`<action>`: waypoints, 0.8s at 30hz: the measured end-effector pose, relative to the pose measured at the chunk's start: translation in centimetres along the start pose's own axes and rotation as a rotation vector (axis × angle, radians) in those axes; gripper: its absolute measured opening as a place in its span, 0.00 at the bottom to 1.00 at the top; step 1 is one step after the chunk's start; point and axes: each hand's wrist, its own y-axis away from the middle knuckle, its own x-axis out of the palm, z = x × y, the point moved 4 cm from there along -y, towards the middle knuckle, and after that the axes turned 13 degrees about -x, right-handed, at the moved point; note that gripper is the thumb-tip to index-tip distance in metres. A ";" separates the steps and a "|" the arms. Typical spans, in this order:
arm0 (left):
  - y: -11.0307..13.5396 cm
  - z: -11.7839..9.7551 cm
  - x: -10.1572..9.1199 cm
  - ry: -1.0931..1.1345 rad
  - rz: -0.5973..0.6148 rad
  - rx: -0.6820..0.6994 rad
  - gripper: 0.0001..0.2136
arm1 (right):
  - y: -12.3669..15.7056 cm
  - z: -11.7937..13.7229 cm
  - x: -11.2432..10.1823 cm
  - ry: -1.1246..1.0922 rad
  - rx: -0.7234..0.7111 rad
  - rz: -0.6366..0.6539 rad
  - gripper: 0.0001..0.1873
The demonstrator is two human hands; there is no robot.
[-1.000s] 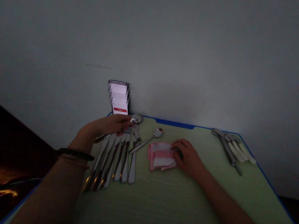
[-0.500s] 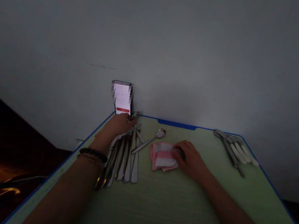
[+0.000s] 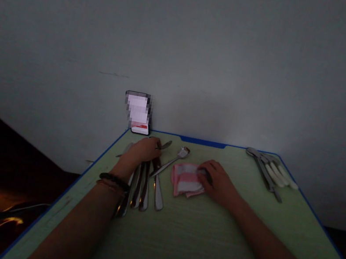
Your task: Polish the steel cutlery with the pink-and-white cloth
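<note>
Green table (image 3: 206,242), cutlery (image 3: 143,191), pink cloth (image 3: 186,180)

Our left grip (image 3: 142,153) covers the far ends of the cutlery row (image 3: 144,189) on the left of the tabletop (image 3: 206,242). Our right grip (image 3: 217,183) rests on the pink-striped cloth (image 3: 186,180); a spoon (image 3: 172,161) lies between them. A second cutlery group (image 3: 269,169) lies far right, well apart.

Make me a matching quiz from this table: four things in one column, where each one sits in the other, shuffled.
1 phone
2 pink striped cloth
3 white-handled cutlery
4 row of steel cutlery

A touched by the right hand
B far right corner of the table
C standing at the far left corner
D under the left hand

Pairs: 1-C, 2-A, 3-B, 4-D
</note>
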 end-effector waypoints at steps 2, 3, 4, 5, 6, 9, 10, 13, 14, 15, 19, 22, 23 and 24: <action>-0.2 0.5 0.0 -0.002 -0.025 -0.047 0.24 | 0.0 -0.1 0.0 0.003 -0.004 -0.004 0.10; -0.2 0.8 0.0 -0.003 -0.039 -0.069 0.28 | 0.0 -0.1 0.1 0.004 -0.005 -0.005 0.10; -0.2 0.9 0.0 -0.003 -0.052 -0.085 0.29 | 0.0 -0.1 0.1 0.006 -0.006 -0.005 0.10; -0.2 1.0 0.0 -0.004 -0.060 -0.094 0.29 | 0.0 -0.1 0.1 0.006 -0.006 -0.005 0.10; -0.1 0.9 0.1 -0.005 -0.064 -0.098 0.27 | 0.0 -0.1 0.1 0.007 -0.004 -0.006 0.10; 0.2 0.5 0.2 -0.006 -0.066 -0.077 0.21 | 0.0 0.0 0.1 0.009 0.006 -0.008 0.10; 0.3 0.3 0.1 -0.005 -0.066 -0.060 0.20 | 0.0 0.0 0.1 0.009 0.008 -0.008 0.10; 0.4 -0.2 -0.2 0.001 -0.071 0.004 0.18 | 0.0 0.1 0.0 0.005 0.007 -0.012 0.10; 0.4 -0.3 -0.3 0.004 -0.076 0.024 0.18 | 0.0 0.1 0.0 0.006 0.005 -0.013 0.10; 0.4 -0.4 -0.4 0.008 -0.084 0.038 0.17 | 0.0 0.1 0.0 0.007 0.005 -0.013 0.10; 0.4 -0.7 -0.5 0.028 -0.161 0.026 0.18 | 0.0 0.1 0.0 0.014 0.015 -0.005 0.10; 0.2 -1.2 -0.2 0.046 -0.222 -0.024 0.21 | -0.1 0.0 0.1 0.018 0.023 -0.007 0.10; 0.2 -1.4 -0.1 0.050 -0.230 -0.036 0.21 | -0.1 0.0 0.1 0.019 0.024 -0.008 0.10; 0.2 -1.5 0.1 0.053 -0.231 -0.044 0.21 | -0.1 0.0 0.1 0.019 0.023 -0.010 0.10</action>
